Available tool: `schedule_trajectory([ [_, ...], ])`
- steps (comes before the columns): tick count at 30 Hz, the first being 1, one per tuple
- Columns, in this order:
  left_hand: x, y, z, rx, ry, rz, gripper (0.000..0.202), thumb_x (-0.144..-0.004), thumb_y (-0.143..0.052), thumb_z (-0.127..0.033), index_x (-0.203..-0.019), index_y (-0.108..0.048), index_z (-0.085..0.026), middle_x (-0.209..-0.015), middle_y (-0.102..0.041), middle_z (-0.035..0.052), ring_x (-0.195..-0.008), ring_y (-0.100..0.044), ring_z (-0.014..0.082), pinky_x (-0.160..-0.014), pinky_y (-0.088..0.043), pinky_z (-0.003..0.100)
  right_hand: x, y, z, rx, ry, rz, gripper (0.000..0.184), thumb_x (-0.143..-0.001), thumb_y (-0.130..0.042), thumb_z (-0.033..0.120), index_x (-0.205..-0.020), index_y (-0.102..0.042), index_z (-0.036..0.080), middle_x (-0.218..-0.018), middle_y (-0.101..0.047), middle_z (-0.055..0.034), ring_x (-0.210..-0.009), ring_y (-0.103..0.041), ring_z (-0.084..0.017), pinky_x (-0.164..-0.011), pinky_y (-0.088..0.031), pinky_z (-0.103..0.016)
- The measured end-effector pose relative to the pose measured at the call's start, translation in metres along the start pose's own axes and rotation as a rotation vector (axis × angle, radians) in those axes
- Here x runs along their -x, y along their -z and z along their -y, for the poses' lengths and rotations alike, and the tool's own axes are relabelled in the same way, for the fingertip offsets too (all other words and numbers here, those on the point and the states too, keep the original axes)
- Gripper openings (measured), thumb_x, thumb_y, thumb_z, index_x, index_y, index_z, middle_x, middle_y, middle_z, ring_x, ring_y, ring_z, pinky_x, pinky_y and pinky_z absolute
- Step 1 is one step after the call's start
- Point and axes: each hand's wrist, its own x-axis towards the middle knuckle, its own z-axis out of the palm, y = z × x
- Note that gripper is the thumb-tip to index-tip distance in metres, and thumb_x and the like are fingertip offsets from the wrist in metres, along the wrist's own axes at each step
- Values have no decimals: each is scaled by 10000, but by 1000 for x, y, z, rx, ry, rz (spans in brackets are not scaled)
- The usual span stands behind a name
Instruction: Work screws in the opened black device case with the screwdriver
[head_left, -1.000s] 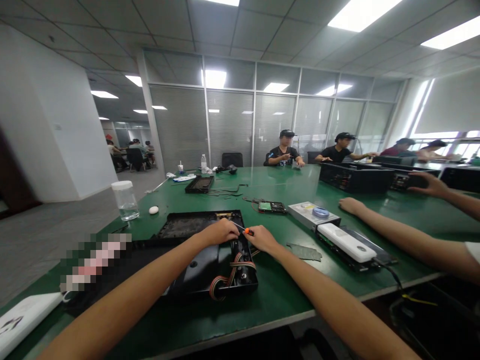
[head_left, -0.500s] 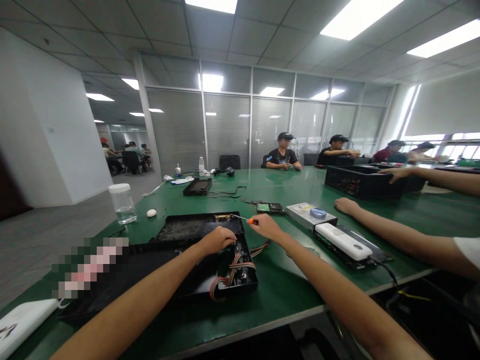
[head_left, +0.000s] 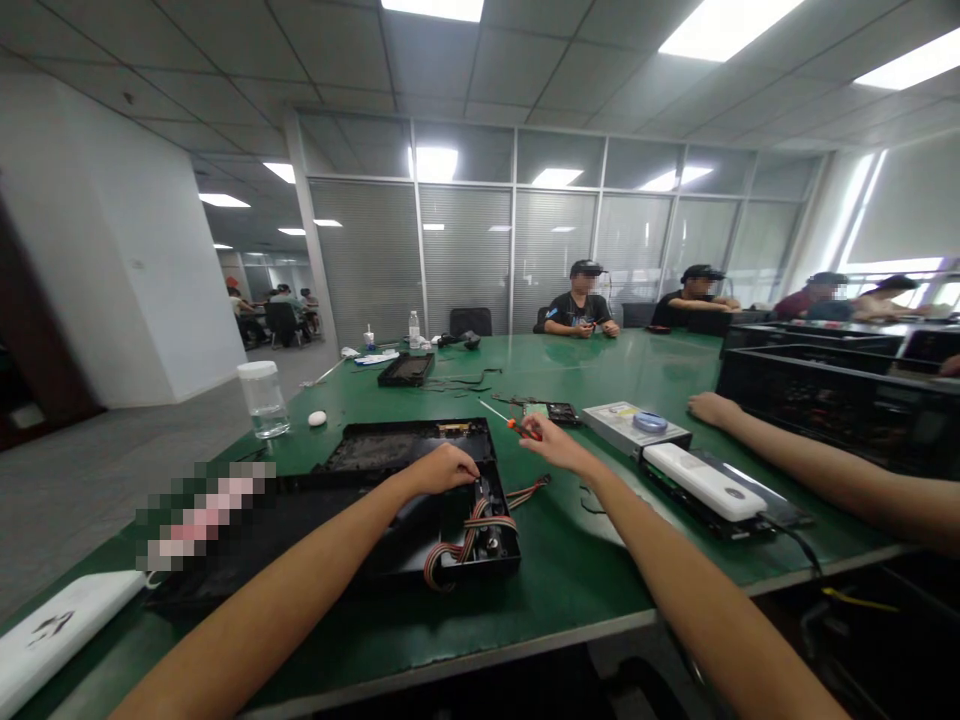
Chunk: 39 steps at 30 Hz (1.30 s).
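My right hand (head_left: 556, 444) grips a screwdriver (head_left: 513, 424) with an orange-and-black handle; its thin shaft points up and left, clear of the case. A black metal computer case (head_left: 405, 570) lies on the table in front of me. At its right end, my left hand (head_left: 444, 468) is closed, fingertips pinched down by an inner black bracket; what they hold is hidden. Striped ribbon cables (head_left: 480, 525) loop over that end and hang past its edge. A flat black panel (head_left: 397, 445) with a small brassy strip lies just behind.
Right of my arm are a silver drive box (head_left: 611, 425) with a blue roll, a white power bank (head_left: 703, 482) and a circuit board (head_left: 556, 412). Another person's arm (head_left: 810, 440) rests beside a large black case (head_left: 832, 400). A jar (head_left: 264, 405) stands left.
The screwdriver's tip has lifted away from the rear panel, and my right hand has drawn it to the right. My left hand stays at the case. The co-worker's black case has shifted right.
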Motion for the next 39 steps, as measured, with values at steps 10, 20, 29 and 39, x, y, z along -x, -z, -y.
schedule_trajectory([
  [10,0,2,-8,29,100,17,137,-706,-579,-172,-821,-635,-121,-662,-613,0,-603,-544,85,-598,-398,155,2,14,30,3,-29,-279,362,-724,-483,473,-533,-464,166,-462,-390,47,-448,-357,-86,-449,-269,-209],
  [20,-1,0,-5,29,121,13,139,-701,-602,-206,-809,-647,-131,-677,-625,3,-628,-551,98,-625,-392,167,5,2,37,-18,39,-372,283,-771,-414,378,-611,-510,165,-524,-455,30,-501,-405,-102,-512,-321,-212],
  [29,-1,0,-6,-9,102,14,145,-716,-579,-188,-831,-653,-141,-684,-629,3,-610,-547,89,-584,-381,151,8,0,46,82,171,-275,256,-776,-434,347,-620,-516,161,-559,-455,22,-529,-418,-103,-541,-330,-214],
  [39,-2,-1,-7,-10,96,16,139,-722,-571,-190,-819,-663,-151,-704,-637,6,-631,-549,98,-620,-378,163,7,4,90,556,202,-144,346,-815,-388,413,-638,-550,164,-611,-561,-28,-597,-498,-132,-590,-317,-225],
])
